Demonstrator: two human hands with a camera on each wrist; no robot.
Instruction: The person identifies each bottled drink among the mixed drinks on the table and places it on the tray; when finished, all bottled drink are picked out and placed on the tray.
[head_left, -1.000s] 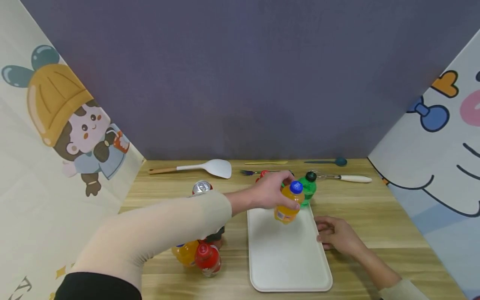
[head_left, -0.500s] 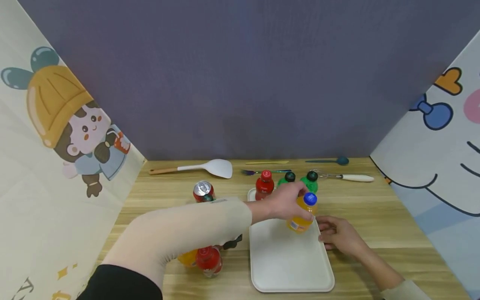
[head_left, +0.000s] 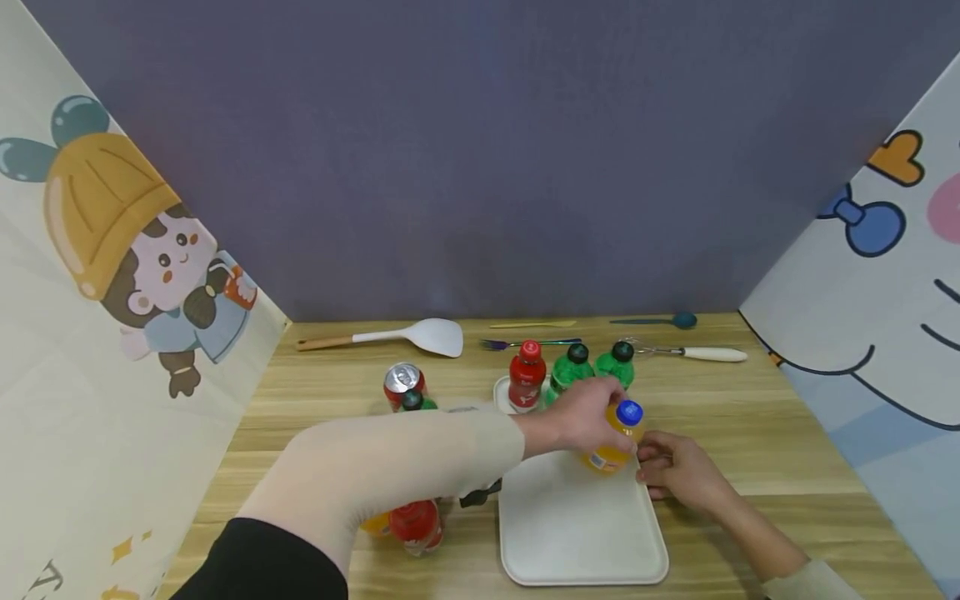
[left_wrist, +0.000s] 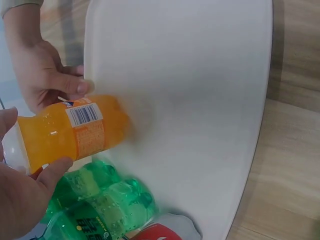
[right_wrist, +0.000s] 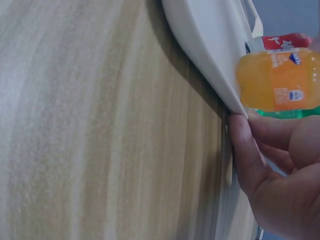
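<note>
My left hand (head_left: 588,417) grips an orange soda bottle (head_left: 611,457) with a blue cap, over the right side of a white tray (head_left: 581,537). In the left wrist view the orange bottle (left_wrist: 95,127) has its base close to the tray surface; whether they touch I cannot tell. Thumb and fingers of my right hand (head_left: 678,473) pinch the tray's right rim, as the right wrist view shows at the tray edge (right_wrist: 210,65). A red-capped bottle (head_left: 527,377) and two green bottles, one left (head_left: 568,367) and one right (head_left: 617,362), stand at the tray's far end.
Left of the tray are a soda can (head_left: 403,383), a green bottle (head_left: 414,401), a red bottle (head_left: 416,525) and a partly hidden orange one (head_left: 377,525). Along the back lie a white spatula (head_left: 435,337), a fork (head_left: 525,343), a spoon (head_left: 678,321) and a whisk (head_left: 708,354).
My left hand has carried the orange bottle rightward, nearer to me and lower, toward the tray's right edge. The red and green bottles behind it have come into view. My right hand stays put.
</note>
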